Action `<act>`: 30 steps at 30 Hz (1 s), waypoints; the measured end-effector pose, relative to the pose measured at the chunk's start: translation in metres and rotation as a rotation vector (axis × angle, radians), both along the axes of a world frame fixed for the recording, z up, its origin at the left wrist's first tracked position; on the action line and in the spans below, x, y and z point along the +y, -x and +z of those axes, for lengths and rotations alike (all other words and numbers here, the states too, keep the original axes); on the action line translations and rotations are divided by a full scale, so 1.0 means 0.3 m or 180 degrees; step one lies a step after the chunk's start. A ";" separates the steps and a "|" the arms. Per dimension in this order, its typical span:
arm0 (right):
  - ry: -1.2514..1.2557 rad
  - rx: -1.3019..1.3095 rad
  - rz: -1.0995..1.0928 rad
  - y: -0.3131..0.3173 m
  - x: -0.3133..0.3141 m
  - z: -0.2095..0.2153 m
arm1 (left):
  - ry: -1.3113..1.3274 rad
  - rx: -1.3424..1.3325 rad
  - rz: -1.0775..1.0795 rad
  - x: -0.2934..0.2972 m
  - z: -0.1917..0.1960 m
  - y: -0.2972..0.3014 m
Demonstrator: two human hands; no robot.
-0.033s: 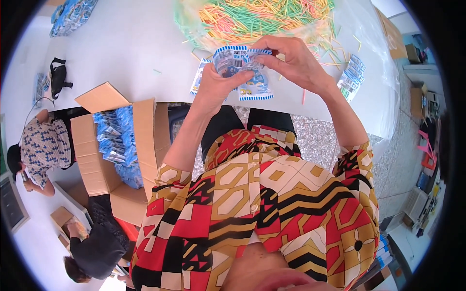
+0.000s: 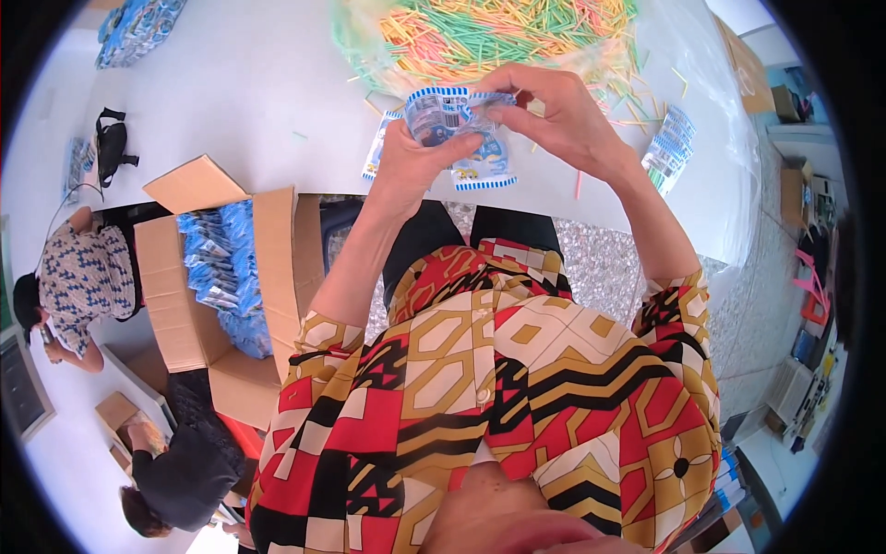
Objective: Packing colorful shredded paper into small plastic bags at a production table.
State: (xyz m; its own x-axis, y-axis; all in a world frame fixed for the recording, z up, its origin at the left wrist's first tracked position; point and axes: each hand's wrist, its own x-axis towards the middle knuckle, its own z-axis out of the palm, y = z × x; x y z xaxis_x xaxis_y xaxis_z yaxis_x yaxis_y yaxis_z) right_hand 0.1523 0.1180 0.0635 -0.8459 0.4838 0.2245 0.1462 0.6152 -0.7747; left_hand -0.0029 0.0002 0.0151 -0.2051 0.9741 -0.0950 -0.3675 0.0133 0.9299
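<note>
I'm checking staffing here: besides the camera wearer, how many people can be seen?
2: a person in a patterned shirt at the far left, and a person in a dark top at the lower left. Others may be hidden.

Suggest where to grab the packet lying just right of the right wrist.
Probably pinch the packet by its far end, from the right: it lies slanted, its near end close beside the right forearm, the far end farther off.
</note>
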 end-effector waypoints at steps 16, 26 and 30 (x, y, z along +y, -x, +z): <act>-0.1151 0.0055 0.0126 -0.012 -0.082 0.021 | 0.0028 0.0699 0.0292 -0.042 0.012 -0.021; -0.1191 0.0264 0.0376 0.048 -0.093 -0.016 | 0.0049 0.1012 0.0407 -0.071 -0.054 0.007; 0.0530 0.0429 -0.0092 0.066 0.013 0.019 | -0.0077 0.0353 0.0652 -0.061 -0.066 0.013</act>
State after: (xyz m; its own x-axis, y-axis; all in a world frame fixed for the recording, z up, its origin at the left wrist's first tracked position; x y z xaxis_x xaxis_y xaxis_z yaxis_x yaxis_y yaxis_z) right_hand 0.1326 0.1217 0.0692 -0.7989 0.5472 0.2496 0.0500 0.4740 -0.8791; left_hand -0.0067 -0.0181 -0.0045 -0.4068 0.9127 -0.0380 -0.2559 -0.0739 0.9639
